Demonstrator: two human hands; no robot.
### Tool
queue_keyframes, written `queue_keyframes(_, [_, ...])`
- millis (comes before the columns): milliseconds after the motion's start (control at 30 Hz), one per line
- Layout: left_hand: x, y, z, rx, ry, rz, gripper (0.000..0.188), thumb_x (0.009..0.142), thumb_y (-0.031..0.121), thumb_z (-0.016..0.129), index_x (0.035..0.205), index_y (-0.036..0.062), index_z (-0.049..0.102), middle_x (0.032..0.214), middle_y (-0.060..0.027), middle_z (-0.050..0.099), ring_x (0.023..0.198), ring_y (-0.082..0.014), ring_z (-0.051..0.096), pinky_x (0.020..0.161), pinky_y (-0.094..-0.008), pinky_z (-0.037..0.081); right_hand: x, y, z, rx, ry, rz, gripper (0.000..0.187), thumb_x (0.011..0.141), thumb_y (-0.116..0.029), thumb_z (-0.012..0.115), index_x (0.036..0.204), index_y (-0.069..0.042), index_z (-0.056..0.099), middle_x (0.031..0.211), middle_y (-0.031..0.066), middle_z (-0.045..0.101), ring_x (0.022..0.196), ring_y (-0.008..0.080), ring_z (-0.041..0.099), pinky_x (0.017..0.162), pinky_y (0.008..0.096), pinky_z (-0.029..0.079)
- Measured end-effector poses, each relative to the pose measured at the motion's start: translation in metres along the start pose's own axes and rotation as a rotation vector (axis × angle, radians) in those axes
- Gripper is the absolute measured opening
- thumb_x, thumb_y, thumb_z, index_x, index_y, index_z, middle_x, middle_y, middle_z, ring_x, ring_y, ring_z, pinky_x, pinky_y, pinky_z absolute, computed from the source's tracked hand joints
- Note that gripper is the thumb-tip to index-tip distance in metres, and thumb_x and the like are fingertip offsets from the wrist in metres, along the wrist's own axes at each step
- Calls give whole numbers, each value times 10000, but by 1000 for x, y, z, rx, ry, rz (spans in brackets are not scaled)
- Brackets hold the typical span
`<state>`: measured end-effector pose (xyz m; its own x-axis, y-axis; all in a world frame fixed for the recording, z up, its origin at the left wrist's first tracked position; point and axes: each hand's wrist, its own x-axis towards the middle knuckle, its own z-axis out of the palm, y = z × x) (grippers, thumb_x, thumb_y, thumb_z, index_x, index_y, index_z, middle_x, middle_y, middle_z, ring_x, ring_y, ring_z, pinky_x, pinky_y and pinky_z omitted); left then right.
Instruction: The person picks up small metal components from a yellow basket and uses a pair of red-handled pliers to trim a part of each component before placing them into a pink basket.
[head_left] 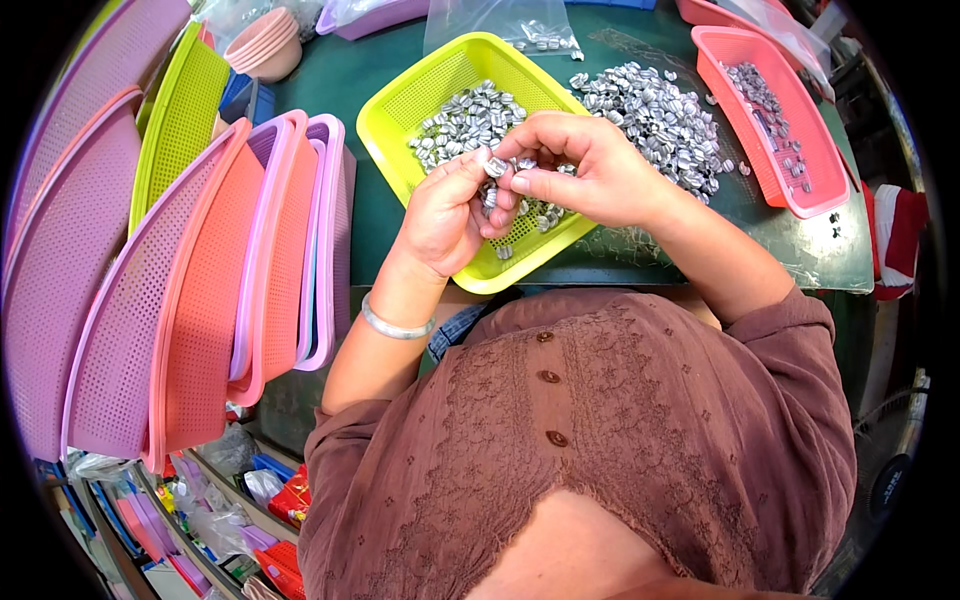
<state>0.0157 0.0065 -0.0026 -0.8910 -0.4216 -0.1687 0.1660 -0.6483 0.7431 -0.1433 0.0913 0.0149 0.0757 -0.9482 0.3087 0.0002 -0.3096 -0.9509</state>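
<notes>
My left hand (447, 212) and my right hand (597, 167) meet above a yellow-green mesh basket (520, 268). Between my left thumb and fingers is a small grey-and-white striped piece (496, 168), rounded and shiny; its exact kind is unclear. Another such piece (489, 197) shows lower, by the left fingers. The curled fingers of my right hand close around similar pieces right beside it, partly hidden. Many of the same striped pieces (465, 120) lie in the basket below. To the right, a big heap of them (650, 120) spreads over the dark green table.
A pink basket (815, 190) with some striped pieces stands at the table's right end. Nested purple, orange and green baskets (205, 300) crowd the left side. Farther back are pale pink bowls (270, 55) and a clear plastic bag (490, 25). Shelves of goods stand lower left.
</notes>
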Motion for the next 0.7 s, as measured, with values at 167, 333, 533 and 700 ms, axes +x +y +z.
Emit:
queue_keyframes(167, [2,-1,7,138,189,3,236,910,248,400,855,50,516,645,-18,508,527,-103,442,455,-199,335,-1,-3,0,-419,95,-66,129,760,-36,599,881,-7,567,757,34,551,650,68,531,546,202,416])
queue_keyframes(333, [3,-4,12,266,268,60,196,885,236,470,813,78,559,634,13,526,523,-59,461,448,-172,352,-1,3,-2,-500,160,-227,79,732,-39,598,803,-15,573,685,29,515,583,86,500,505,212,398])
queue_keyframes(533, [0,-3,13,296,221,59,314,910,291,402,906,11,544,666,-19,493,540,-86,431,456,-196,325,-11,-15,-57,-712,409,-242,104,736,-64,622,823,-22,585,720,18,543,620,74,522,543,207,422])
queue_keyframes(700, [1,-2,12,283,165,22,291,910,268,405,907,11,541,670,-14,497,547,-78,439,459,-191,333,-52,-51,-164,-1321,717,54,174,736,-117,599,863,1,587,704,51,584,622,101,528,594,251,441])
